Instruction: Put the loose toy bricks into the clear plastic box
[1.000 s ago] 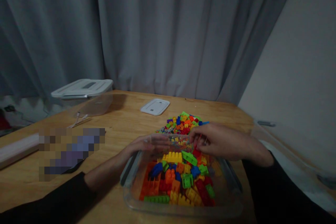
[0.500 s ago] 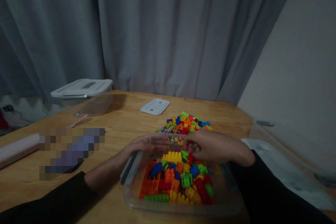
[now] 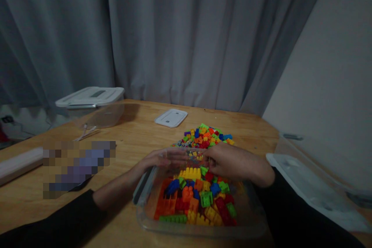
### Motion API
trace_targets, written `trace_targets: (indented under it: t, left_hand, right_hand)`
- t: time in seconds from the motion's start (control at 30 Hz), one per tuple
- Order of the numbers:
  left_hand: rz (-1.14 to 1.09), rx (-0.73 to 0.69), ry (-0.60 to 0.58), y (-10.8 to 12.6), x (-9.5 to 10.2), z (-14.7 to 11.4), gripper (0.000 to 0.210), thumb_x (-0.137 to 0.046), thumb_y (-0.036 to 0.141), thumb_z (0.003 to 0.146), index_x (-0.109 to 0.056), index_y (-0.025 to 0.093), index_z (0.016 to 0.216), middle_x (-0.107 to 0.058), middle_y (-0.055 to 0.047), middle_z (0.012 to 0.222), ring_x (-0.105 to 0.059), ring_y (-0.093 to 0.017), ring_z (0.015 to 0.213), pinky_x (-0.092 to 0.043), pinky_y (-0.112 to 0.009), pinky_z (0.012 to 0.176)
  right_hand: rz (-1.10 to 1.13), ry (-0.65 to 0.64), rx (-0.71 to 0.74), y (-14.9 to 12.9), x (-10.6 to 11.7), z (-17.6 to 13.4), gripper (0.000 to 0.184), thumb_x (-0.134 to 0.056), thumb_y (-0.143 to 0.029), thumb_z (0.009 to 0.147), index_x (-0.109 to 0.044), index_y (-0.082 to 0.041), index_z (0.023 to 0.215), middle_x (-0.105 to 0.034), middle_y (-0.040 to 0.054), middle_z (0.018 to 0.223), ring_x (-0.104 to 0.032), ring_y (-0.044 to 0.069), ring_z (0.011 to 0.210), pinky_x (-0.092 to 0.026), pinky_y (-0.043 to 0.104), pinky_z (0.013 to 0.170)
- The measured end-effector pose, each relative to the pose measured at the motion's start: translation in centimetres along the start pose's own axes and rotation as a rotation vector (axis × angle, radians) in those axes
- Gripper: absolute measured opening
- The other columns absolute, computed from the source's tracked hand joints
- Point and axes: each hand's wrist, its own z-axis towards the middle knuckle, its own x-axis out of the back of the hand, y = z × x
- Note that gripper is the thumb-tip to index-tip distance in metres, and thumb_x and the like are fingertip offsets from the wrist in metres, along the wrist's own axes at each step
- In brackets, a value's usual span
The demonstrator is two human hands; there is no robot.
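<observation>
A clear plastic box (image 3: pixel 162 229) sits in front of me, holding coloured building bricks, among them a long yellow brick (image 3: pixel 190 173), a green brick (image 3: pixel 207 199) and a red brick (image 3: pixel 223 211). My left hand (image 3: pixel 165 157) lies along the box's far left corner, with its fingers stretched out flat behind the far wall. Over the far right part of the box is my right hand (image 3: pixel 223 161), its fingers curled down close to a small red brick (image 3: pixel 209 177). Its fingertips are partly hidden, so whatever they pinch cannot be made out.
Just beyond the box lies a heap of loose bricks (image 3: pixel 207 135). A white lid (image 3: pixel 171 118) is behind it. At the back left stands a lidded clear box (image 3: pixel 95 108); a clear container (image 3: pixel 305 178) is at the right. A blurred-out flat object (image 3: pixel 81 166) lies left.
My right hand has shifted very slightly, and a green brick beside the small red one shows more. My left hand stays in place.
</observation>
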Motion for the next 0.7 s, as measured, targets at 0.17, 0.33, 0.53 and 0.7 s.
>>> trace_targets:
  t: [0.17, 0.33, 0.53, 0.7]
  left_hand:
    - [-0.006, -0.009, 0.038, 0.1, -0.3, -0.2, 0.045, -0.05, 0.021, 0.092, -0.067, 0.023, 0.134, -0.069, -0.01, 0.141, -0.059, -0.032, 0.134, -0.022, -0.06, 0.121]
    - [-0.019, -0.014, 0.034, 0.2, -0.4, -0.1, 0.046, -0.051, 0.018, 0.09, -0.068, 0.021, 0.132, -0.069, -0.011, 0.142, -0.058, -0.032, 0.136, -0.021, -0.059, 0.123]
    - [-0.028, 0.01, 0.067, 0.2, -0.6, -0.1, 0.045, -0.049, 0.017, 0.091, -0.068, 0.019, 0.132, -0.07, -0.011, 0.14, -0.059, -0.032, 0.135, -0.021, -0.059, 0.123]
    - [-0.084, 0.027, 0.033, 0.4, -1.1, -0.2, 0.047, -0.051, 0.023, 0.092, -0.066, 0.02, 0.137, -0.065, -0.014, 0.147, -0.058, -0.033, 0.137, -0.029, -0.058, 0.122]
  right_hand:
    - [-0.068, 0.054, 0.011, 0.1, -1.0, 0.5, 0.013, -0.057, -0.014, 0.08, -0.069, -0.018, 0.08, -0.067, 0.0033, 0.072, -0.046, 0.012, 0.057, -0.026, 0.026, 0.05]
    - [-0.074, 0.041, -0.026, -0.2, -1.0, 0.6, 0.012, -0.057, -0.014, 0.082, -0.069, -0.018, 0.08, -0.065, 0.0041, 0.072, -0.047, 0.012, 0.056, -0.025, 0.027, 0.051]
    - [-0.088, 0.016, -0.051, -0.4, -1.5, 0.5, 0.015, -0.057, -0.012, 0.083, -0.071, -0.017, 0.085, -0.069, 0.0064, 0.08, -0.054, 0.013, 0.062, -0.027, 0.027, 0.052]
    - [-0.048, -0.017, -0.063, -0.9, -1.7, 0.4, 0.015, -0.057, -0.014, 0.084, -0.072, -0.017, 0.087, -0.069, 0.0055, 0.079, -0.052, 0.012, 0.059, -0.029, 0.025, 0.051]
